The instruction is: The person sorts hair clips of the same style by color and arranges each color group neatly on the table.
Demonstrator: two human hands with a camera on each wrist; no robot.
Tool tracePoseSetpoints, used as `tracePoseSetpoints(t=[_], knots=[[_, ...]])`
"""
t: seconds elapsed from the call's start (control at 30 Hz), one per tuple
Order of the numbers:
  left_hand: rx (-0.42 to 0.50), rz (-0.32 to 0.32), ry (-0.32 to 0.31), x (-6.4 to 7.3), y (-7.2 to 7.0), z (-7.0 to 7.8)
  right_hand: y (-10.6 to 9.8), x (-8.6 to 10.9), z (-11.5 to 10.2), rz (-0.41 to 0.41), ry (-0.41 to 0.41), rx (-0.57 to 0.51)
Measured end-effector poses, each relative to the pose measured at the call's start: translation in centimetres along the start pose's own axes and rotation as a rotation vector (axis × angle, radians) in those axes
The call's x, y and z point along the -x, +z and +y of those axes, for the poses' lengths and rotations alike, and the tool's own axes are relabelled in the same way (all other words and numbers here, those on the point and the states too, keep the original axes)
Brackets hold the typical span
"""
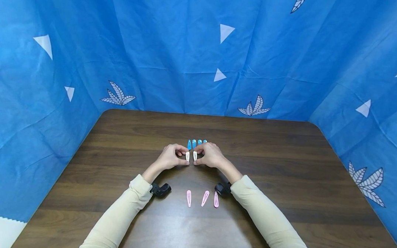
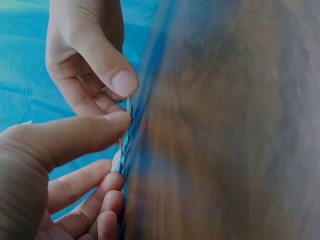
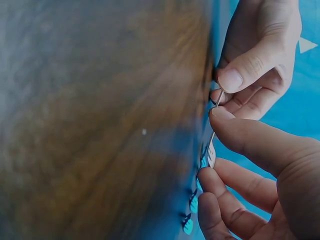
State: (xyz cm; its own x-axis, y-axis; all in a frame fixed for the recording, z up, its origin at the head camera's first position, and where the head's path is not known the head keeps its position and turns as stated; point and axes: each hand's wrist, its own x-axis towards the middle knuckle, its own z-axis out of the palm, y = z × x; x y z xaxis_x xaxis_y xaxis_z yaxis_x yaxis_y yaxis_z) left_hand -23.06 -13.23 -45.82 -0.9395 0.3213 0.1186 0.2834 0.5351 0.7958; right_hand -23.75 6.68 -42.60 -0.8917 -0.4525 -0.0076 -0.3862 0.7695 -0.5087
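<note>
Sleeves (image 1: 118, 218), head view only; hands (image 1: 170, 157) pinch white clips (image 1: 188, 157).

The worktop (image 1: 266, 160) showed dark wood grain with a smooth finish, which reflected a glossy sheen toward the near edge. Beyond the far edge, the curtain (image 1: 188, 46) was creased cloth with a faint sheen. The blue hair clips (image 1: 194, 144), nearest the far edge, appeared glossy. The white hair clips (image 1: 187, 156) and pink hair clips (image 1: 189, 198) had smooth, coated-looking faces. The sleeves (image 1: 271, 216) were matt cloth; the wrist cameras (image 1: 162, 189) resembled smooth plastic.
</note>
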Motion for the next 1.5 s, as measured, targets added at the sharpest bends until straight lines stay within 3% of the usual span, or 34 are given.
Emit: tracePoseSetpoints(t=[0.67, 1.2, 1.5], knots=[[-0.084, 0.011, -0.001, 0.0, 0.5, -0.3, 0.4, -0.3, 0.0, -0.010, -0.020, 0.031], [-0.063, 0.025, -0.004, 0.2, 0.8, -0.3, 0.4, -0.1, 0.0, -0.015, -0.013, 0.036], [-0.057, 0.028, 0.007, 0.2, 0.6, -0.2, -1.5, 2.2, -0.4, 0.034, -0.051, 0.007]])
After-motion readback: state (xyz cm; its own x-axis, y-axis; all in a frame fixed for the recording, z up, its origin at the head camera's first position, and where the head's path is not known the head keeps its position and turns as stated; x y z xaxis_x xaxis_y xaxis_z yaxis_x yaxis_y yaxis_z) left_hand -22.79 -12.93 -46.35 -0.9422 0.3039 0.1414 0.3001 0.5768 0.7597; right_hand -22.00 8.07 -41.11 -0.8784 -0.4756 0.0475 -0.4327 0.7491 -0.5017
